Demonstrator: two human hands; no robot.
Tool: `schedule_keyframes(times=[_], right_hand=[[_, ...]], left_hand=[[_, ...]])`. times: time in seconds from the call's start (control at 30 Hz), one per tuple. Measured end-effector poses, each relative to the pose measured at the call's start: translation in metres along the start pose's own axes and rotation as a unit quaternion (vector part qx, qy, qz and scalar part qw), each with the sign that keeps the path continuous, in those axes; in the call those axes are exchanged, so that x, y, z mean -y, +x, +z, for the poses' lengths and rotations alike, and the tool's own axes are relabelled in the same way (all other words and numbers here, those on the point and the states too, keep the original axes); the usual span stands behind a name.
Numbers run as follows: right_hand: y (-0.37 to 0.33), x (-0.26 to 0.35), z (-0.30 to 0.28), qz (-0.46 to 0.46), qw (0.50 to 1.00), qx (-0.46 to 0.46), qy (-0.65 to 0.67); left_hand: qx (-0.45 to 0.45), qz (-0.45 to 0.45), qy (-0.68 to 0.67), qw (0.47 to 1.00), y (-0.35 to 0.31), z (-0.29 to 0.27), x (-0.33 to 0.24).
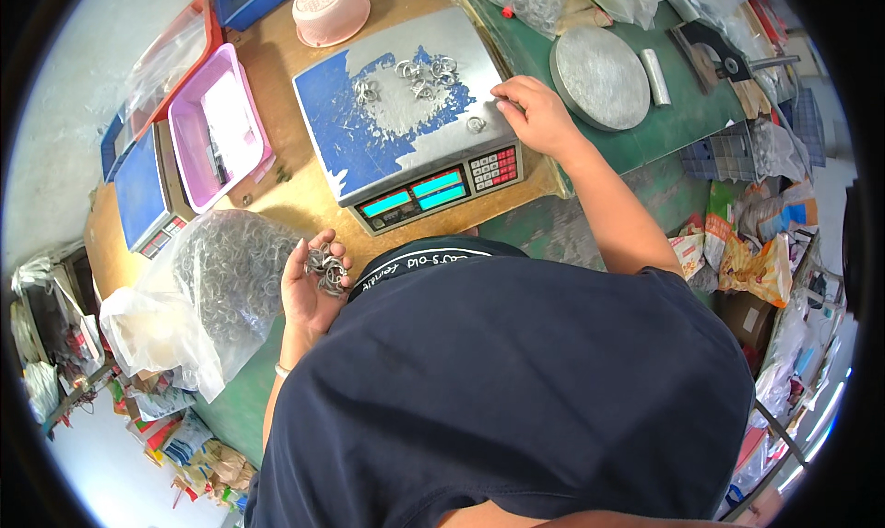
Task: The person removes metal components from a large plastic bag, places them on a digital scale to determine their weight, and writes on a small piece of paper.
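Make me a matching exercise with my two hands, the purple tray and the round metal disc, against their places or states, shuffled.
1. Left hand
2. Right hand
3. Purple tray
4. Round metal disc

A. On the green surface
B. Holding metal rings
C. Left of the big scale, beside a smaller scale
D. At the big scale's right edge

Pairs: 1-B, 2-D, 3-C, 4-A.
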State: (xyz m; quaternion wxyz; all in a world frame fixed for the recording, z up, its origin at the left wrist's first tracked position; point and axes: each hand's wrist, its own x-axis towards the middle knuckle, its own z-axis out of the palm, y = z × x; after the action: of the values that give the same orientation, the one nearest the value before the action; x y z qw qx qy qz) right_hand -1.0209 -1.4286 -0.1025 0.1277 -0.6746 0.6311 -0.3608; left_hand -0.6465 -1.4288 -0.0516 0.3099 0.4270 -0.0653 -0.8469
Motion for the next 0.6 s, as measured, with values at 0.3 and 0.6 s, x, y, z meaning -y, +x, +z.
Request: schedule_keyframes(times=[0.3, 0.6], right_hand=[[0.049, -0.008, 0.016, -0.055, 0.997, 0.003, -0.054], [0.067, -0.021, 0.029, -0.093, 0.994, 0.022, -0.058]], left_hand=[[-0.038, 0.019, -0.018, 0.999, -0.001, 0.001, 0.002], [-0.070, 0.035, -0.034, 0.996, -0.003, 0.002, 0.004]])
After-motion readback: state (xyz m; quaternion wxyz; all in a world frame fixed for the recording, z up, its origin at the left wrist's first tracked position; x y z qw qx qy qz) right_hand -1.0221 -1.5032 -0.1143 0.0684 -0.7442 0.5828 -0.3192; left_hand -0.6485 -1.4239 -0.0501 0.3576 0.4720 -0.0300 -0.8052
